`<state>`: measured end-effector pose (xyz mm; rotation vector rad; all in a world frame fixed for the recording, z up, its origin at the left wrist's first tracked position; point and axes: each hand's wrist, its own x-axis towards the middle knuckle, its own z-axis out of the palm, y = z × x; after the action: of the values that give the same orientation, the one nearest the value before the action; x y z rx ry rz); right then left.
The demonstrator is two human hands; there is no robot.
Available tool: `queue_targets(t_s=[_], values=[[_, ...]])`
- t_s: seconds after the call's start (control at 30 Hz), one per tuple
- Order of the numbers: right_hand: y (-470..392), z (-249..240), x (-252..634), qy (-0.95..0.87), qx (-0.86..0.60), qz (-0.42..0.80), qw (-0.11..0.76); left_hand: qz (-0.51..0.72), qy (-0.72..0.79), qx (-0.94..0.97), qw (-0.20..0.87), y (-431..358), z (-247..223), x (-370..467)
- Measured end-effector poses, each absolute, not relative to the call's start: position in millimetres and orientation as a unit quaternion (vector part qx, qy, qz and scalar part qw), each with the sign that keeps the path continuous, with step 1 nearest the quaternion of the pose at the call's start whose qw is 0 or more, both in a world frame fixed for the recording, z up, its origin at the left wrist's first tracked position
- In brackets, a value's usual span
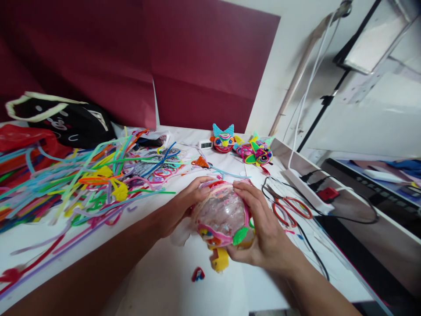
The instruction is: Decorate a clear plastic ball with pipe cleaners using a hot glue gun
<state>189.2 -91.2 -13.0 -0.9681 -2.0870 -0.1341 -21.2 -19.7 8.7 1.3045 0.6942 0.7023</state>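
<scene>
Left hand [186, 204] and right hand [265, 226] both on clear ball [220, 215]

Each hand part-closed, fingers curved round a side of the ball, gripping it over the near middle of the white tabletop [259, 285]; can't tell if ball touches down. Ball: see-through, pink edging, green leaf shape low right.

Room: maroon sheet [210, 57] on white wall [292, 26], pipe and lamp stand [345, 79] at right. Power strip [307, 191] along the right side, plugs in; orange-handled scissors [283, 200] just beside.

Containers: black bag [74, 123] back left, contents hidden. Red bag [16, 134] in front, fuzzy strips [98, 180] spread at it and across left; can't tell how many sit inside.

Back: clock [205, 144], two fuzzy toys [223, 141]. Near: yellow piece [219, 260], small red-blue piece [198, 274].
</scene>
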Motion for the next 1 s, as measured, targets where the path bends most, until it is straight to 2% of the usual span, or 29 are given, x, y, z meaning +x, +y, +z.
queue_targets(t_s=[0.67,1.0], values=[[-90.1,-11.4,190.9,-0.836,-0.380,-0.049,0.391,0.293,0.336,0.600,0.664,-21.0,7.6,-19.7],[-89.8,-10.8,191.6,-0.832,-0.394,-0.057,0.386,0.308,0.233,0.622,0.681,-21.4,8.1,-23.7]])
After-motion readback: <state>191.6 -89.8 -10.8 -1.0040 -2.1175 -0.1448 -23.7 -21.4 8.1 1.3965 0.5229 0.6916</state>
